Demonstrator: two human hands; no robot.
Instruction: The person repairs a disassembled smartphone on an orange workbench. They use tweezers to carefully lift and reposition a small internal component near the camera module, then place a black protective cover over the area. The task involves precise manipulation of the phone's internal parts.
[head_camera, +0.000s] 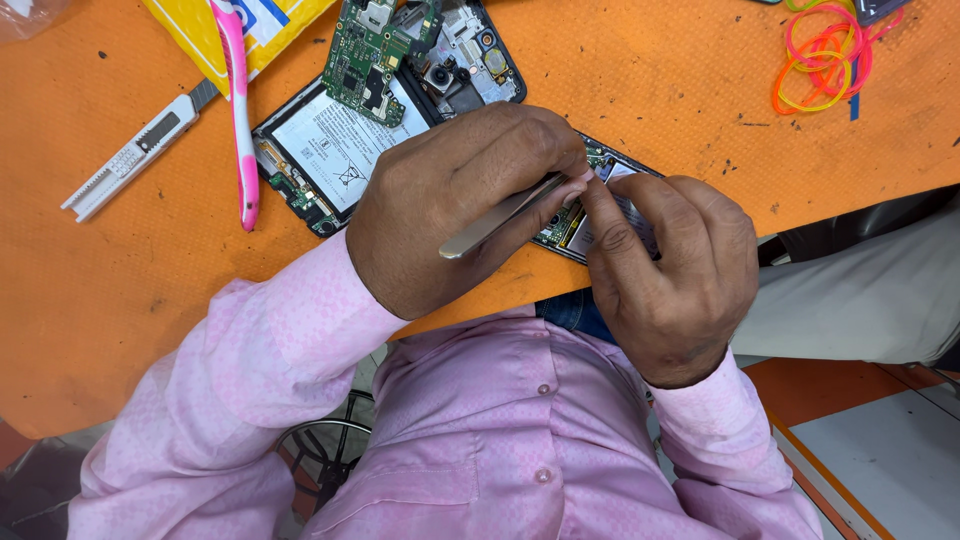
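Observation:
My left hand (450, 205) is closed around metal tweezers (495, 220), whose tips point at the spot where both hands meet. My right hand (670, 280) pinches a small part at the edge of an opened phone (603, 160) that lies mostly hidden under both hands on the orange table (640, 90). Its green circuitry and a pale strip show between my fingers. Just beyond lies a second opened phone (330, 150) with a white battery exposed, and a loose green circuit board (372, 55) rests over its top end.
A pink toothbrush (240, 120) and a white utility knife (130, 155) lie at the left, beside a yellow packet (200, 30). Bright rubber bands (825, 60) sit at the far right. The table's edge runs just below my hands, above my pink shirt.

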